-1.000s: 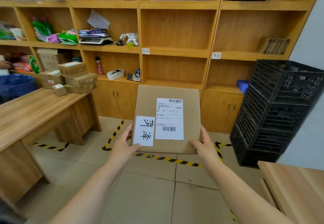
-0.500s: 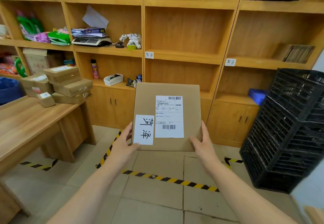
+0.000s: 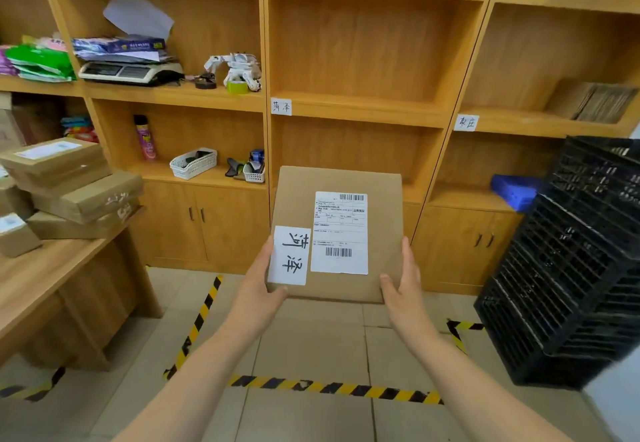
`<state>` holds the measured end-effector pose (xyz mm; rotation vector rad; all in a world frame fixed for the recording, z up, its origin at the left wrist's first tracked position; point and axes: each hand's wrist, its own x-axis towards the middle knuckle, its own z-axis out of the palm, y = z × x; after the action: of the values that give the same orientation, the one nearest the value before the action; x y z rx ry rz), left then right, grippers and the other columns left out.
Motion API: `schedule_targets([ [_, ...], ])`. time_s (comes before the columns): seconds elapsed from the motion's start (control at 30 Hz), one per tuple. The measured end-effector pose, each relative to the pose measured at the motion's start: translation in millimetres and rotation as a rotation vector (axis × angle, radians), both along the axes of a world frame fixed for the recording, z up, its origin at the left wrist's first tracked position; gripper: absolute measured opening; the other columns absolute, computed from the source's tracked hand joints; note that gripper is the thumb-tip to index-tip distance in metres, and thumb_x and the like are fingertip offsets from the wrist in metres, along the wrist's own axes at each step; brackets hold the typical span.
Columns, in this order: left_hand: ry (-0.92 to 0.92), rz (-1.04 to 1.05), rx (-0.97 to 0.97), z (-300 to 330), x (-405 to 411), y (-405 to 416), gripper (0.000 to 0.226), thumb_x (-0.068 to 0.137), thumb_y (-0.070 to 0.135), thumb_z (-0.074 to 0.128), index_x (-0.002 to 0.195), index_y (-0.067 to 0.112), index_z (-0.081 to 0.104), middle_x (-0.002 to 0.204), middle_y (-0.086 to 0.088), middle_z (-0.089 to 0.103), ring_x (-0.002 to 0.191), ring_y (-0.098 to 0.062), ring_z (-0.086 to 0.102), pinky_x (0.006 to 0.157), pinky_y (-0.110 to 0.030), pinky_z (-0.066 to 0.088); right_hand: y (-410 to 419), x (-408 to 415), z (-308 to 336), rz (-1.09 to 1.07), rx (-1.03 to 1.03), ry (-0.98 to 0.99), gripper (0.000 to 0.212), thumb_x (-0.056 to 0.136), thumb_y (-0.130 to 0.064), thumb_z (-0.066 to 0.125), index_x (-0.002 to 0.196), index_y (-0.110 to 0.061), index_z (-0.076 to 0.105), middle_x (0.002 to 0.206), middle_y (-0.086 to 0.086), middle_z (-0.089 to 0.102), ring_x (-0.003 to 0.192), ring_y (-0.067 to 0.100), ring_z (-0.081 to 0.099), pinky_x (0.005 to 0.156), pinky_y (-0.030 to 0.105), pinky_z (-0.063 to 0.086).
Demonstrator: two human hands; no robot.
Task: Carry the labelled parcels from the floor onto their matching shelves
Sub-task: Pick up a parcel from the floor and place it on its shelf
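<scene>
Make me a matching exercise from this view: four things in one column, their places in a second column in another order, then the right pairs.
Things
1. parcel
2. spray can
3. black crates
4. weighing scale

Places
A. stacked on the floor at the right
B. between the left hand and right hand
C. on a shelf under a pile of packets
D. upright on a shelf left of a white basket

Pairs: 1-B, 2-D, 3-A, 4-C
</scene>
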<state>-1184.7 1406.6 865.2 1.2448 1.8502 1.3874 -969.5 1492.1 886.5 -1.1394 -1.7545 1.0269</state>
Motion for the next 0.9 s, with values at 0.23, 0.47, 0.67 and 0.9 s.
schedule_targets([
  [0.23, 0.222, 0.031, -0.036, -12.5, -53.4, 93.2, 0.070, 0.083, 0.001, 0.056, 0.140, 0.033, 0.031, 0.157, 0.001, 0.014, 0.140, -0.008, 0.020, 0.085, -0.006, 0.034, 106.1, -57.2, -22.3, 0.031, 0.021, -0.067, 0.059, 0.096, -0.012, 0.040, 0.147, -0.032, 0.017, 0.156, -0.002, 0.015, 0.140, 0.010, 0.017, 0.109, 0.022, 0.012],
  [0.47, 0.273, 0.091, -0.075, 6.4, -97.1, 209.6, 0.066, 0.084, 0.007, 0.058, 0.139, 0.036, 0.036, 0.156, 0.007, 0.014, 0.121, -0.001, 0.039, 0.060, 0.002, 0.037, 233.3, -105.5, -11.5, 0.061, 0.058, -0.056, 0.054, 0.097, -0.009, 0.039, 0.145, -0.027, 0.024, 0.156, 0.006, 0.014, 0.142, 0.010, 0.012, 0.107, 0.019, 0.009],
  [0.67, 0.276, 0.137, -0.047, 20.4, -130.2, 297.1, 0.066, 0.084, 0.008, 0.059, 0.138, 0.037, 0.035, 0.156, 0.008, 0.014, 0.114, 0.009, 0.043, 0.062, -0.002, 0.034, 329.4, -150.9, 1.7, 0.084, 0.115, -0.052, 0.052, 0.097, -0.009, 0.037, 0.145, -0.028, 0.026, 0.159, 0.001, 0.004, 0.131, -0.003, 0.012, 0.100, 0.010, 0.010],
  [0.9, 0.265, 0.160, -0.024, 22.2, -185.6, 373.8, 0.067, 0.082, 0.006, 0.061, 0.137, 0.036, 0.038, 0.156, 0.006, 0.018, 0.130, -0.008, 0.034, 0.081, -0.015, 0.035, 411.4, -205.1, -1.0, 0.109, 0.151, -0.028, 0.051, 0.097, -0.009, 0.038, 0.142, -0.030, 0.030, 0.158, 0.001, 0.010, 0.129, -0.008, 0.009, 0.102, 0.011, 0.012],
])
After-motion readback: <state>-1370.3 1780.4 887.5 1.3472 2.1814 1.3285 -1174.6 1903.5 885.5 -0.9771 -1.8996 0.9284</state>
